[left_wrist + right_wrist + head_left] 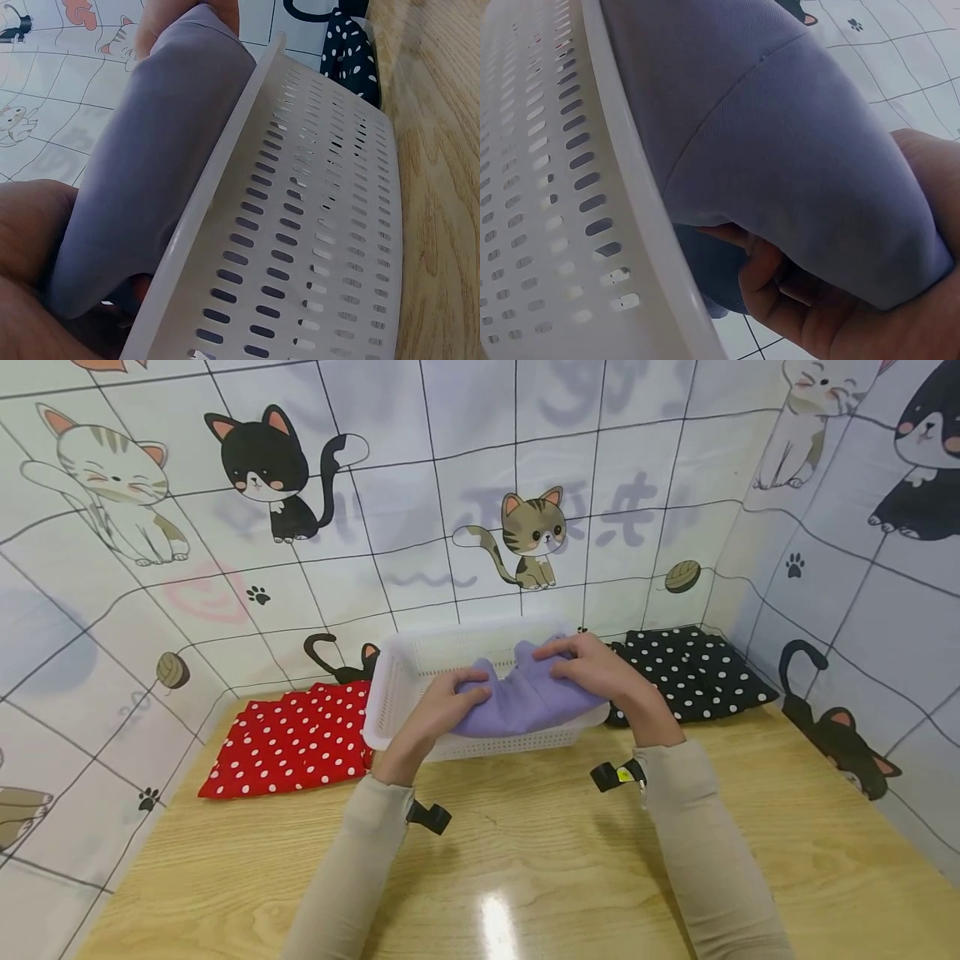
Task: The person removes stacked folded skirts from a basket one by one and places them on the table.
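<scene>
A lavender cloth [517, 697], soft and folded over with a seam on its right part, hangs over the front rim of a white perforated plastic basket [401, 693]. My left hand [448, 697] grips the cloth's left end, thumb on top. At the other end my right hand [592, 667] holds it, and the right wrist view shows its fingers [769, 289] curled under the fabric. In the left wrist view the lavender cloth [150, 157] bulges beside the basket's rim [225, 161].
A red polka-dot cloth [296, 739] lies on the wooden table [517, 827] left of the basket. To the right is a black polka-dot cloth [686, 672]. A cat-patterned wall covering [405, 485] rises behind and along both sides.
</scene>
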Motion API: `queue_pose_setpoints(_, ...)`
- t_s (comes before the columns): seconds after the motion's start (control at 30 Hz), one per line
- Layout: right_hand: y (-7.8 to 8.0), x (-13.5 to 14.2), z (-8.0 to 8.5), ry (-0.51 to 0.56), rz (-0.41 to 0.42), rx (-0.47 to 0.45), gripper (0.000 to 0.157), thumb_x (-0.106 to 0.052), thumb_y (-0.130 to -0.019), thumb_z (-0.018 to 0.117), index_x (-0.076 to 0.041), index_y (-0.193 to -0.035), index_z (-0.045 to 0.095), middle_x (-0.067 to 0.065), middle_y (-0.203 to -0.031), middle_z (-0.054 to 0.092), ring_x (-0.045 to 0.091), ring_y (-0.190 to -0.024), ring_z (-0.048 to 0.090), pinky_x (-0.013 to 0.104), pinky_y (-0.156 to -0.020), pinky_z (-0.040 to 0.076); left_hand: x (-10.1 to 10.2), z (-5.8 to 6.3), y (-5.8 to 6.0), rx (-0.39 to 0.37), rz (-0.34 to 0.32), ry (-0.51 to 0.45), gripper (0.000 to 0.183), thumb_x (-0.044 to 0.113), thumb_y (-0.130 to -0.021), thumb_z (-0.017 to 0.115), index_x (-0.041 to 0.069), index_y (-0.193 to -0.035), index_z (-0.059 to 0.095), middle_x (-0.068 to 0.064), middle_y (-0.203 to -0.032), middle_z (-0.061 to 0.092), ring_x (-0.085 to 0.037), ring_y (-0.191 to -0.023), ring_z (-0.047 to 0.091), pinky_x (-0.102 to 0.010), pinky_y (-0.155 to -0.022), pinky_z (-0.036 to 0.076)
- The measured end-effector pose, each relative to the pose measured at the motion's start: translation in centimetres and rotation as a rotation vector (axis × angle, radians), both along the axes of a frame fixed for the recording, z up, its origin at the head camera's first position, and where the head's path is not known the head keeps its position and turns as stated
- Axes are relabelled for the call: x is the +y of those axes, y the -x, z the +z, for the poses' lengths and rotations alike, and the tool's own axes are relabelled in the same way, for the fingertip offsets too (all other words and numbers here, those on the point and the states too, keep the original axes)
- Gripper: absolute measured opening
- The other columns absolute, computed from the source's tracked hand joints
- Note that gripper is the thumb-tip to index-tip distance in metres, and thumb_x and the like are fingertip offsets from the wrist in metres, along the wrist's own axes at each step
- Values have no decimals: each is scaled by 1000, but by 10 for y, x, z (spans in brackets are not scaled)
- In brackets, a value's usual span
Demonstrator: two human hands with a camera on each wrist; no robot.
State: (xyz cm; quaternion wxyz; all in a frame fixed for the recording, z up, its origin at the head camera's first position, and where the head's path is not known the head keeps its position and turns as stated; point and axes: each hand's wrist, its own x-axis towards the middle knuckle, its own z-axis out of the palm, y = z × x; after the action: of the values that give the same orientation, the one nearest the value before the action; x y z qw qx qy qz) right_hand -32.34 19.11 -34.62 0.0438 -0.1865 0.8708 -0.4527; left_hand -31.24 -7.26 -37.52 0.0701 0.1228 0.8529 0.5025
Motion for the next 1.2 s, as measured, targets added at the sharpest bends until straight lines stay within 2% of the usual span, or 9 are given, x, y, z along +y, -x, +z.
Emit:
queue_pose_setpoints(0.37,-3,-1,3,0,-16,-3,41,-5,-97,54,-2,-137,66,19,-157,48,35,-149,41,52,-116,41,-2,1,-1,-6,-2,-15,44,25,-99,64,9,-140,64,-14,-155,53,-29,-148,44,-48,-123,36)
queue_pose_setpoints(0.57,-5,-2,4,21,-22,-5,41,-4,-97,54,-2,-137,66,20,-160,43,34,-150,38,47,-110,43,-3,3,1,5,5,-17,43,26,-99,65,9,-139,65,-14,-154,54,-28,-148,44,-47,-123,36)
queue_pose_setpoints(0.7,-6,-4,6,23,-23,12,41,-4,-97,54,-2,-136,66,21,-161,42,34,-153,35,48,-111,42,-4,5,-1,5,15,-22,43,26,-99,64,10,-139,65,-13,-155,53,-28,-148,44,-48,-122,37)
queue_pose_setpoints(0.8,-7,-5,6,42,-24,7,41,-3,-97,54,-2,-137,66,20,-161,43,33,-150,37,46,-109,43,-4,6,-2,4,20,-26,44,27,-99,64,10,-140,64,-13,-155,53,-28,-148,44,-48,-121,39)
queue_pose_setpoints(1.07,-9,-10,7,64,-12,10,41,-3,-98,55,-2,-137,65,19,-159,45,29,-134,47,32,-94,46,-7,10,-4,15,42,-32,43,25,-97,66,11,-138,66,-13,-153,55,-28,-143,49,-49,-117,43)
queue_pose_setpoints(1.2,-9,-11,7,68,-9,18,41,-4,-98,55,-2,-137,65,19,-158,47,29,-133,49,31,-93,47,-8,10,-4,15,42,-27,43,25,-98,65,11,-139,66,-13,-154,54,-28,-143,49,-50,-117,43)
